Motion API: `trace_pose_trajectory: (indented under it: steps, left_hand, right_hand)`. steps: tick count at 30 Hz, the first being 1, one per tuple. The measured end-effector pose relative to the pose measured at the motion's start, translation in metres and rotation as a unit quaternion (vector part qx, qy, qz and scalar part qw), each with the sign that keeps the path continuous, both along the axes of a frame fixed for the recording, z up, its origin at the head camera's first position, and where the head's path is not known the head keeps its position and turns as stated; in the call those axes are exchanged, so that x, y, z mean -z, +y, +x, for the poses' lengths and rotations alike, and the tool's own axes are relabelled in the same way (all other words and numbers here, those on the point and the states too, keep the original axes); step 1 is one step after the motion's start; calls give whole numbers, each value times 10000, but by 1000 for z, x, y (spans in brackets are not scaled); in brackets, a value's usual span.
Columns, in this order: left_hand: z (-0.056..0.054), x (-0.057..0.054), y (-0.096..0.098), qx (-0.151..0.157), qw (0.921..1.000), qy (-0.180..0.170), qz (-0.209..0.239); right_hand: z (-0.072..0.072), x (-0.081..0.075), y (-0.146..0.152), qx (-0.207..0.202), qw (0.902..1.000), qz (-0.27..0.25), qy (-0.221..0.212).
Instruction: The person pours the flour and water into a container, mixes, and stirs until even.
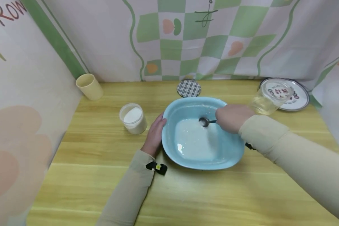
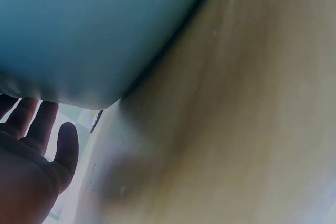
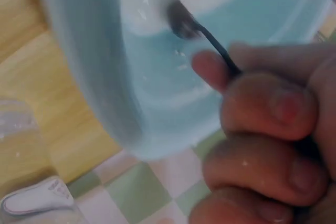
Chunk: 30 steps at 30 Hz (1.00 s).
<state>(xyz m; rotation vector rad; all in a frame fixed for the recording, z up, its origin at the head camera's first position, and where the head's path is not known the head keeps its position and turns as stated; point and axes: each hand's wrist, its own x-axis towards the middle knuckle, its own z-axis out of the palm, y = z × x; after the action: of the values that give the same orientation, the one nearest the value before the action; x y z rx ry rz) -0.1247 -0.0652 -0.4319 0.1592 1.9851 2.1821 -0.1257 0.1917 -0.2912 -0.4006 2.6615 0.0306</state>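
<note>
A light-blue plastic basin (image 1: pixel 203 164) stands on the table with white liquid (image 1: pixel 196 141) in it. My left hand (image 1: pixel 154 136) holds the basin's left side, its thumb at the rim; in the left wrist view several fingers (image 2: pixel 41 127) reach up against the basin's outer wall, tips partly hidden. Over the basin's back right part, my right hand (image 1: pixel 231 117) grips the dark handle of a metal spoon (image 1: pixel 204 121), fingers curled round it. The spoon's bowl (image 3: pixel 181 19) is low inside the basin, at the edge of the white liquid.
Left of the basin stands a clear tub (image 1: pixel 134 119) of white powder. A pale yellow cup (image 1: pixel 89 88) is at the back left, a checked round coaster (image 1: pixel 188 88) behind the basin. A clear cup (image 1: pixel 266 100) with yellowish liquid overlaps a patterned plate (image 1: pixel 300 100) at the back right.
</note>
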Motion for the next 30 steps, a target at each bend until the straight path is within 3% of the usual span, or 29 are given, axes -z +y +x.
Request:
trace_pose_trajectory:
  steps: [4,7,12,16,20,30]
  left_hand:
    - [-1,0,0,-6,10000,18,9]
    - [-1,1,-1,-24,10000,-13,31]
    - [0,1,-1,-36,10000,-35,26]
    - [0,0,-1,-41,10000,-71,56]
    - [0,-1,-2,-31,10000,-64,55]
    - [0,-1,-1,-9,10000,-44,50]
  right_hand:
    - [0,-5,1,-498,9981,26,-372]
    - [-1,-2,-4,-603,9965,-178,-547]
    - [-3,7,-8,-283,9985,-377,-294]
    - [-4,4,-3,-37,9999,-146,72]
    - [-5,-4,0,-21,10000,92,-13]
    - [-10,-5,2,203,9997,-55,81]
